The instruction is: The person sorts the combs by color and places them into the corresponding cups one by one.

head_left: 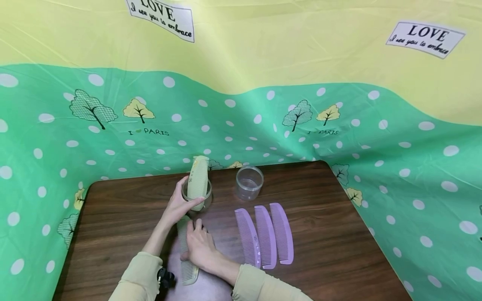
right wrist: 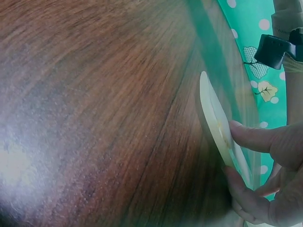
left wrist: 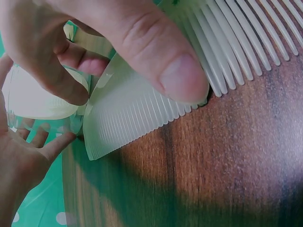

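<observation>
My left hand (head_left: 183,204) is wrapped around a clear glass jar (head_left: 208,200) at the back of the table, its thumb across the near side. A pale yellow-green comb (head_left: 198,177) stands upright in the jar; whether others are behind it, I cannot tell. Nearer me, my right hand (head_left: 201,246) pinches a pale green comb (head_left: 188,271) between thumb and fingers. In the left wrist view this comb (left wrist: 137,106) shows fine and wide teeth under the right thumb. The right wrist view shows the comb (right wrist: 218,118) nearly edge-on and tilted.
Three purple combs (head_left: 265,236) lie side by side right of my right hand. Behind them stands a second clear glass jar (head_left: 249,184). The dark wooden table (head_left: 331,234) meets a green and yellow curtain (head_left: 241,108) at its back and sides.
</observation>
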Action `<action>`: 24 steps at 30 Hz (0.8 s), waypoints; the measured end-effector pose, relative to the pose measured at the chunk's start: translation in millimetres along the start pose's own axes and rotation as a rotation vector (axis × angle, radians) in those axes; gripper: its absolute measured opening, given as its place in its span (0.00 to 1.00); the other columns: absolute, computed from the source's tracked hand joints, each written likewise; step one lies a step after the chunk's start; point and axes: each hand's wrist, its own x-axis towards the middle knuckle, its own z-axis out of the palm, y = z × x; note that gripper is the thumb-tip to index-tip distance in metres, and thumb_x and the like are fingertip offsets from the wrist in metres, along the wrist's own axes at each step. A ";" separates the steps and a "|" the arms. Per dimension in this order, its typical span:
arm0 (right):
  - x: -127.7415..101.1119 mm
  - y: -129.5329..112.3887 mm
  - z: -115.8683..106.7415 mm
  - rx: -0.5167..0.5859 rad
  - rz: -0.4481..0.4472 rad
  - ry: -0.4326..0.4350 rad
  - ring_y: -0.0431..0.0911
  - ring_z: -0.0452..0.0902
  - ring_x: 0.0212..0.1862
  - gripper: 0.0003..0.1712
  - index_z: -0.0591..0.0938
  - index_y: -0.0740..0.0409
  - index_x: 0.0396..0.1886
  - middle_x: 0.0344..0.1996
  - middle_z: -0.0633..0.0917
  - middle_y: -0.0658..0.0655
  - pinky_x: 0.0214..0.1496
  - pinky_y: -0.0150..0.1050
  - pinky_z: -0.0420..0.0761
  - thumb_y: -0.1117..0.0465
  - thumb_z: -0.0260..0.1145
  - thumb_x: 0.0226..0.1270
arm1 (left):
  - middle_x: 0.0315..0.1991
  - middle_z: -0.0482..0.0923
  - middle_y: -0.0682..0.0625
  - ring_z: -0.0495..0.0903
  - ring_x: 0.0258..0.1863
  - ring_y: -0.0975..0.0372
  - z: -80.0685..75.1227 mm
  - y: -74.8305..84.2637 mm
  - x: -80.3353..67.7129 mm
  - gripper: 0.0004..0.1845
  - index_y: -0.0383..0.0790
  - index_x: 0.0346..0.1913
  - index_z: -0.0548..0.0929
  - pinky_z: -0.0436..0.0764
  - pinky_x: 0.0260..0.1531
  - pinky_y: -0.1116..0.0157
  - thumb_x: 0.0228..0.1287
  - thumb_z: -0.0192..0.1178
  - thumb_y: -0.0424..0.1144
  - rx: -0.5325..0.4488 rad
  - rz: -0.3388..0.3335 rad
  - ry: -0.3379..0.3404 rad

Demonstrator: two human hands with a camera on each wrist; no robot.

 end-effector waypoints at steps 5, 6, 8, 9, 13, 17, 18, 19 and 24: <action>2.3 2.7 -2.1 0.021 -0.017 -0.018 0.52 0.84 0.39 0.68 0.67 0.64 0.74 0.53 0.76 0.61 0.34 0.41 0.84 0.43 0.90 0.35 | 0.82 0.53 0.46 0.62 0.76 0.47 -0.3 0.5 0.2 0.57 0.61 0.82 0.48 0.67 0.70 0.42 0.57 0.74 0.62 0.002 0.010 0.000; 3.0 3.1 -2.4 0.025 -0.017 -0.027 0.52 0.84 0.38 0.68 0.66 0.64 0.75 0.53 0.77 0.61 0.34 0.41 0.84 0.43 0.90 0.35 | 0.82 0.53 0.46 0.62 0.77 0.47 -0.4 0.4 0.4 0.57 0.61 0.82 0.48 0.67 0.70 0.42 0.57 0.74 0.62 0.003 0.012 0.001; 4.2 4.3 -3.2 0.037 -0.015 -0.043 0.51 0.84 0.36 0.69 0.66 0.64 0.75 0.53 0.78 0.61 0.33 0.40 0.83 0.43 0.90 0.34 | 0.82 0.54 0.46 0.62 0.77 0.47 -0.5 -0.1 0.9 0.57 0.60 0.82 0.48 0.66 0.70 0.41 0.58 0.74 0.61 0.004 0.015 0.004; 4.5 5.1 -3.8 0.045 -0.016 -0.049 0.52 0.84 0.36 0.69 0.66 0.63 0.74 0.53 0.78 0.61 0.32 0.40 0.83 0.43 0.90 0.33 | 0.82 0.54 0.46 0.61 0.77 0.48 -0.7 -0.1 1.1 0.57 0.60 0.82 0.49 0.66 0.71 0.41 0.57 0.74 0.61 0.003 0.013 0.004; 5.3 9.4 -4.8 0.092 -0.014 -0.077 0.52 0.85 0.37 0.67 0.66 0.60 0.71 0.49 0.81 0.59 0.32 0.41 0.83 0.46 0.91 0.31 | 0.82 0.53 0.46 0.60 0.78 0.47 -0.8 -1.1 1.5 0.57 0.60 0.82 0.48 0.65 0.72 0.41 0.57 0.74 0.62 0.004 0.008 0.005; 5.1 15.4 -4.9 0.155 -0.033 -0.110 0.53 0.85 0.39 0.66 0.65 0.60 0.71 0.44 0.84 0.60 0.35 0.41 0.83 0.49 0.91 0.32 | 0.83 0.52 0.46 0.59 0.79 0.47 -0.4 -2.3 0.9 0.58 0.60 0.82 0.48 0.65 0.72 0.40 0.57 0.74 0.61 0.003 0.005 0.005; 4.9 17.1 -5.5 0.173 -0.038 -0.123 0.53 0.85 0.39 0.66 0.64 0.60 0.72 0.43 0.85 0.61 0.36 0.41 0.83 0.49 0.91 0.33 | 0.83 0.52 0.46 0.59 0.79 0.47 -0.3 -2.4 0.8 0.57 0.60 0.82 0.48 0.65 0.72 0.40 0.57 0.74 0.61 0.002 0.004 0.005; 4.6 18.9 -6.3 0.196 -0.040 -0.132 0.53 0.85 0.39 0.66 0.64 0.61 0.71 0.42 0.86 0.61 0.37 0.41 0.83 0.50 0.91 0.34 | 0.83 0.52 0.47 0.59 0.79 0.47 -0.2 -2.6 0.7 0.57 0.61 0.82 0.48 0.65 0.72 0.40 0.57 0.74 0.60 -0.002 0.002 0.005; 3.5 29.9 -12.3 0.360 -0.031 -0.186 0.51 0.84 0.37 0.52 0.66 0.60 0.64 0.37 0.86 0.60 0.36 0.38 0.81 0.57 0.88 0.42 | 0.82 0.52 0.47 0.60 0.78 0.48 -0.1 -1.0 -0.1 0.56 0.62 0.82 0.49 0.66 0.71 0.41 0.57 0.74 0.60 -0.004 0.006 0.007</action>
